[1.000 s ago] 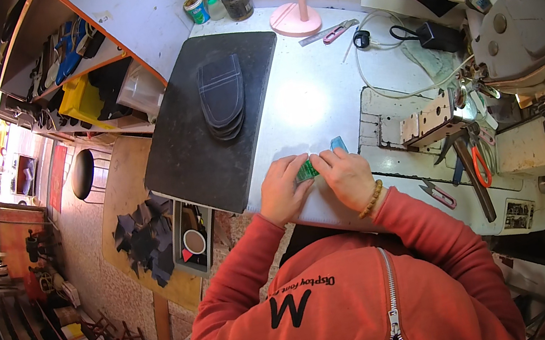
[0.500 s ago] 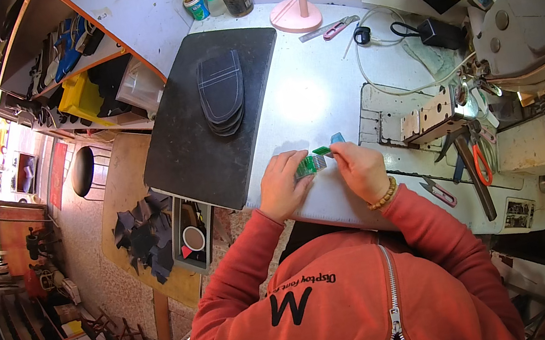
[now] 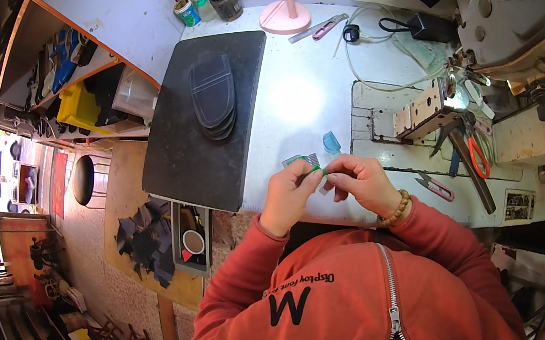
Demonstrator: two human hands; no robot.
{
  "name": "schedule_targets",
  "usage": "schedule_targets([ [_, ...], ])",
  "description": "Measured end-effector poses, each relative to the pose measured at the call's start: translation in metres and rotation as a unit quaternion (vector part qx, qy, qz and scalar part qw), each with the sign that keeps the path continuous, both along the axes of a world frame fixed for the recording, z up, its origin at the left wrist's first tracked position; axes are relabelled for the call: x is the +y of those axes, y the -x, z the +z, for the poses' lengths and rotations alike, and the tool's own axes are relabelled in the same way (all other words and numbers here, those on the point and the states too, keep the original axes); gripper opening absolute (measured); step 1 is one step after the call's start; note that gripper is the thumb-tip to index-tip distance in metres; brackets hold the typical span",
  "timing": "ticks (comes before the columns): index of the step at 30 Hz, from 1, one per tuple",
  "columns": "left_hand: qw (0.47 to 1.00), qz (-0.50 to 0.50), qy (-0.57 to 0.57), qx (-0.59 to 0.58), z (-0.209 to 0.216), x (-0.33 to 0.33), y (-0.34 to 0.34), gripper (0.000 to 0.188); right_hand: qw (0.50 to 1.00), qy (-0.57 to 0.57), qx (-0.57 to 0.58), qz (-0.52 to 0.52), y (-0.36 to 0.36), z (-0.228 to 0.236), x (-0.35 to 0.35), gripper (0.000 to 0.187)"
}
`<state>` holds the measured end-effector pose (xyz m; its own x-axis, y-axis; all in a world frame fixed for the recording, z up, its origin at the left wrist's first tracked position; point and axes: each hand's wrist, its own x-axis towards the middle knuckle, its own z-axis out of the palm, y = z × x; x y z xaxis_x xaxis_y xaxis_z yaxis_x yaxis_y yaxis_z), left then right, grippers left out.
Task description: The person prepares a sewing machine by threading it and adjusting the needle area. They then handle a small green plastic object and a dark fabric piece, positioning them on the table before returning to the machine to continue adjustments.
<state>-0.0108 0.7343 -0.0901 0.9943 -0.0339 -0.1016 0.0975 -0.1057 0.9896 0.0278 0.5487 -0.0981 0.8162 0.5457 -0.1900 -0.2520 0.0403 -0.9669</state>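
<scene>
Above the front part of the white table, my left hand [image 3: 289, 194] is closed on a small green and clear needle case [image 3: 312, 160]. A row of thin, pale needle-like teeth stands out of its top, and my fingers cover part of it. My right hand [image 3: 367, 186] is pinched close beside it, fingertips almost meeting the left ones. Whatever sits between the right fingertips is too small and covered to make out. Just beyond the hands, a translucent blue plastic piece [image 3: 331, 143] lies on the table.
Stitched dark pads [image 3: 213, 97] are stacked on a black board [image 3: 175, 150] at left. On the right stands a sewing machine [image 3: 421, 112] with pliers [image 3: 478, 153] and snips [image 3: 435, 187] nearby. A pink stand [image 3: 285, 18], a cutter [image 3: 329, 27] and a cable lie farther back.
My right hand has come down beside the left, and the green piece raised in its fingers no longer shows there. The needle case has turned in my left hand. The view has shifted slightly.
</scene>
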Motion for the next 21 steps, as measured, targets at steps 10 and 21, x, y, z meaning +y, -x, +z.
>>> schedule_targets([
  [10,0.983,-0.032,0.129,0.126,0.001,0.007,0.005,0.024,0.981,0.005,0.158,0.112,-0.001,0.011,-0.008,0.011],
  [21,0.976,-0.008,0.162,0.148,0.004,-0.003,0.014,0.024,0.977,-0.051,0.173,0.113,0.009,0.006,-0.007,0.015],
])
